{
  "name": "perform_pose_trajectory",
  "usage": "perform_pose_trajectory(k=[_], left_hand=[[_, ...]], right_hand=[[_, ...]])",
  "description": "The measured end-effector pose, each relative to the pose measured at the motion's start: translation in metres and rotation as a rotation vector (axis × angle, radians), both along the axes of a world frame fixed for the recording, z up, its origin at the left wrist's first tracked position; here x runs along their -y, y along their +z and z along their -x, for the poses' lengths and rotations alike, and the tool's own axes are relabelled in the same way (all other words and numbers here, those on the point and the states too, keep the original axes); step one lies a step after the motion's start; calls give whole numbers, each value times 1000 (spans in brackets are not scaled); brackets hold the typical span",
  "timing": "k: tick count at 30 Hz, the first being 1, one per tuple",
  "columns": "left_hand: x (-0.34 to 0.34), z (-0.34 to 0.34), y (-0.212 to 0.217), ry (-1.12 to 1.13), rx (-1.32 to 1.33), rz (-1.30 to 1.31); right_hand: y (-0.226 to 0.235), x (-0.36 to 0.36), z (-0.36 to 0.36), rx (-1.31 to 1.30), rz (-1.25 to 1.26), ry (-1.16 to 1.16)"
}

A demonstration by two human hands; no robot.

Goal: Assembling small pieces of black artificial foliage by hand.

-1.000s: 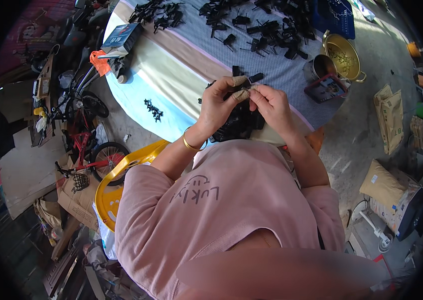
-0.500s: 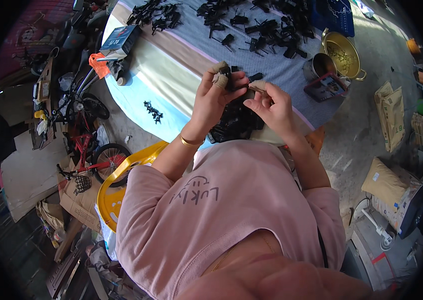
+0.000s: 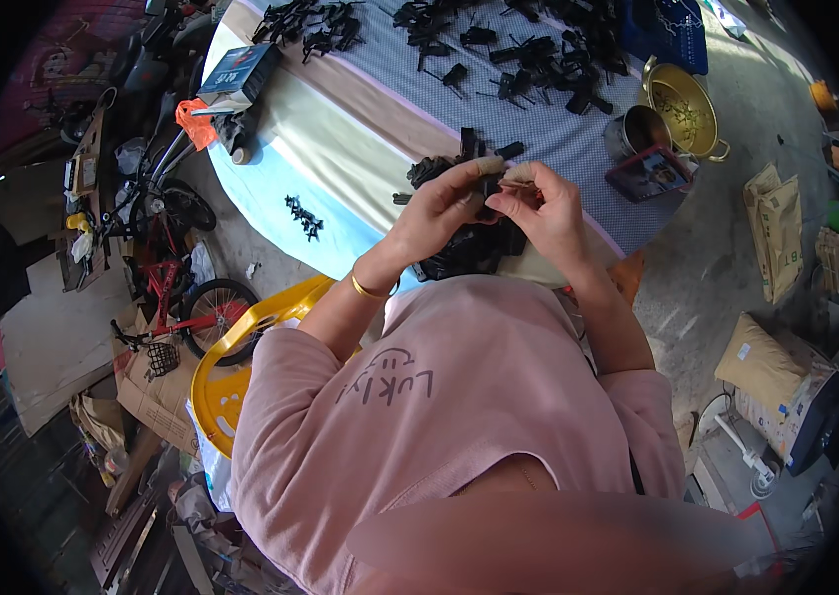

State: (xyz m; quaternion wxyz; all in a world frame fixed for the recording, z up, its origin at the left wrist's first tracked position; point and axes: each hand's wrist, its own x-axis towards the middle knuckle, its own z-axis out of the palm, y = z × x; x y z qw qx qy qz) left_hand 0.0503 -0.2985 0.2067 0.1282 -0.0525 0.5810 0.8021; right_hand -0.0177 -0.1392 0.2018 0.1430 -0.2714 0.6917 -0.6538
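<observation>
Turned since half a second ago, the left hand (image 3: 431, 220) now points its fingers toward the right hand (image 3: 552, 213), both above the heap of black parts (image 3: 467, 250) at the near edge of the cloth-covered table (image 3: 335, 144). Fingertips sit close together; whether they pinch anything, I cannot tell. Beyond, more black pieces (image 3: 533, 64) lie scattered near a golden pot (image 3: 705, 107).
</observation>
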Motion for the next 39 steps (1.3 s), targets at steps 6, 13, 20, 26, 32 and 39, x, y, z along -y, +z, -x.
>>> perform_pose_trajectory(k=[6,13,20,26,32,39], left_hand=[[-11,-1,-3,78,-140,171],[-6,1,-7,151,-18,-21],[-8,-1,-19,226,-150,168],[-9,1,-33,175,-150,439],[13,39,-72,-68,-604,981],[3,156,-138,226,-197,1054]], right_hand=[[-16,2,2,117,-144,30],[-13,-4,2,363,-101,166],[-9,1,-2,255,-192,137],[-46,-1,2,288,-205,139],[-71,-22,6,31,-417,-35],[-68,-22,-2,46,-397,-45]])
